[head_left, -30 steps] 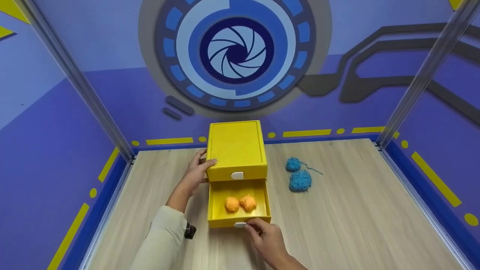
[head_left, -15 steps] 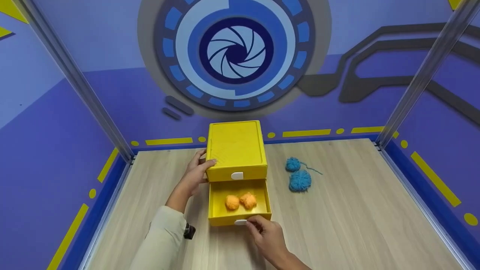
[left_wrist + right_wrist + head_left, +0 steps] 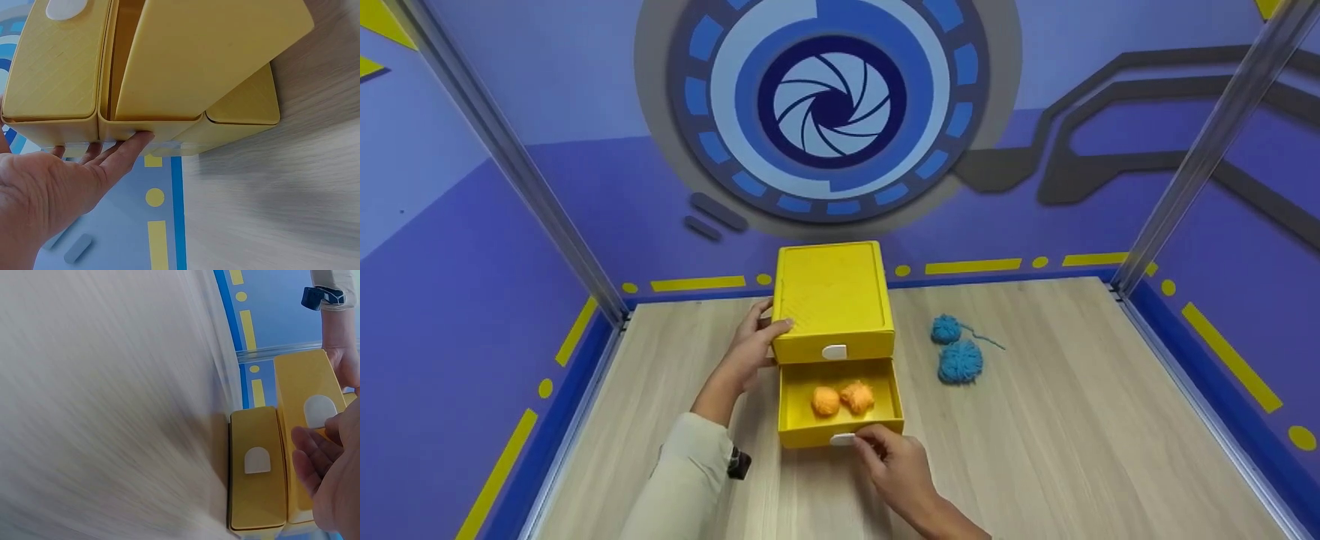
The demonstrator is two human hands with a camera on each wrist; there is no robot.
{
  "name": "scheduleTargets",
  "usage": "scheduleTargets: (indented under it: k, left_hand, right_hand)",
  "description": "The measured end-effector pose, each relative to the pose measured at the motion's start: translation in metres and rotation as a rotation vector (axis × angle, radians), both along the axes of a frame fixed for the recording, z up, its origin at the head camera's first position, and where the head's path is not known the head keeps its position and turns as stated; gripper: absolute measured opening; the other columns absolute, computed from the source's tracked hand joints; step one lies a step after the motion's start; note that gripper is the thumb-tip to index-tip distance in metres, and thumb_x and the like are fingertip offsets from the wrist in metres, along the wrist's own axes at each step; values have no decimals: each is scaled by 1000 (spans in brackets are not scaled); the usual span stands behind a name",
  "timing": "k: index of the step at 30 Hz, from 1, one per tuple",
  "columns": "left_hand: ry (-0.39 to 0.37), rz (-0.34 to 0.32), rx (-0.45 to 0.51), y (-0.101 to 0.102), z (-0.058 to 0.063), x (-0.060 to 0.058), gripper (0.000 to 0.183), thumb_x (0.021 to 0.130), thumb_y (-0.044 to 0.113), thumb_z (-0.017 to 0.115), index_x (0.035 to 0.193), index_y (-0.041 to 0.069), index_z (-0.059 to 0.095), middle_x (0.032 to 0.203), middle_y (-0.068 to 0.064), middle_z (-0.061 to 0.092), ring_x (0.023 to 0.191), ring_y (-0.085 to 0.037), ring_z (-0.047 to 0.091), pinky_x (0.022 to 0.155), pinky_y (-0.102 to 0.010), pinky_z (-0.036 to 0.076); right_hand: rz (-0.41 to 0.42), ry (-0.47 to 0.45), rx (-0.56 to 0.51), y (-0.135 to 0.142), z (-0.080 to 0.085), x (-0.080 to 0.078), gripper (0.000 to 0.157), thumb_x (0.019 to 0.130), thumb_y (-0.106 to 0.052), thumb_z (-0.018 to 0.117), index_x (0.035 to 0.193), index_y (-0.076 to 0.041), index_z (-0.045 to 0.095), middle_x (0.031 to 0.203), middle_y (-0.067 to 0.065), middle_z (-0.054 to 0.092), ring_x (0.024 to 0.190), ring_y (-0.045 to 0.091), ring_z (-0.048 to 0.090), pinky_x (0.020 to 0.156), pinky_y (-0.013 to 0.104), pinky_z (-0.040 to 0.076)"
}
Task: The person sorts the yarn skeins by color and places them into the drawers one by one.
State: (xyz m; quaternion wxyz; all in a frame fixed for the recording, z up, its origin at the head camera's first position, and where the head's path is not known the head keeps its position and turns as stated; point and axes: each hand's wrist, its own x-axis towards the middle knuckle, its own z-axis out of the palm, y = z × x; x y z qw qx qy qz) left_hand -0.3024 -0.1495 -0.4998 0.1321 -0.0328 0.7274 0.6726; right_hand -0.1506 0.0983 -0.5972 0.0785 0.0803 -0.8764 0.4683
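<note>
A yellow drawer cabinet (image 3: 834, 289) stands at the back of the table. Its middle drawer (image 3: 789, 405) is pulled partway out and holds two orange yarn balls (image 3: 826, 401). With thumb and forefinger, my right hand (image 3: 904, 472) pinches the white handle (image 3: 841, 439) on that drawer's front. My left hand (image 3: 748, 352) lies against the cabinet's left side, thumb on the top edge; in the left wrist view its fingers (image 3: 126, 149) reach straight along the side wall. The bottom drawer (image 3: 257, 495) is closed in the right wrist view, and so is the top drawer (image 3: 59, 67) in the left wrist view.
Two blue yarn balls (image 3: 960, 361) lie on the wooden table (image 3: 1072, 420) to the cabinet's right, a loose strand trailing from the smaller one. Blue printed panels (image 3: 697, 172) wall in the back and both sides, with metal posts (image 3: 1192, 150) at the corners.
The middle drawer has slid a little inward, away from me, with my right hand on its handle and the orange yarn balls inside. My left hand stays in place.
</note>
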Motion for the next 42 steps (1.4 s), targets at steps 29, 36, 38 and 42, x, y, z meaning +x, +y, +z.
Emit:
scheduleTargets:
  k: [29, 36, 38, 42]
  left_hand:
    - [-25, 10, -26, 3, 3, -5, 78, 99, 41, 69, 166, 29, 31, 163, -13, 46, 141, -34, 58, 115, -62, 51]
    - [-18, 14, -28, 2, 1, -3, 76, 100, 41, 69, 165, 30, 32, 162, -13, 46, 143, -34, 57, 115, -63, 51]
    - [-9, 8, -27, 2, 0, -2, 76, 100, 40, 69, 165, 30, 32, 162, -14, 47, 142, -35, 58, 115, -63, 51]
    - [0, 6, -18, 1, -1, -1, 76, 99, 39, 70, 165, 29, 32, 161, -15, 47, 139, -36, 60, 113, -63, 52]
  right_hand:
    - [-26, 12, -57, -4, -1, -32, 5, 103, -22, 72, 102, -22, 77, 83, -7, 72, 71, 3, 59, 63, 18, 55]
    - [-36, -27, -77, -2, -8, -41, 6, 103, -22, 71, 105, -22, 77, 83, -8, 70, 71, 3, 61, 65, 16, 58]
    - [-34, -5, -66, -2, -9, -42, 6, 103, -22, 72, 105, -21, 77, 82, -8, 70, 71, 3, 61, 65, 17, 57]
    - [-25, 16, -53, -2, -8, -45, 6, 103, -21, 72, 104, -19, 77, 83, -8, 71, 71, 3, 60, 64, 17, 57]
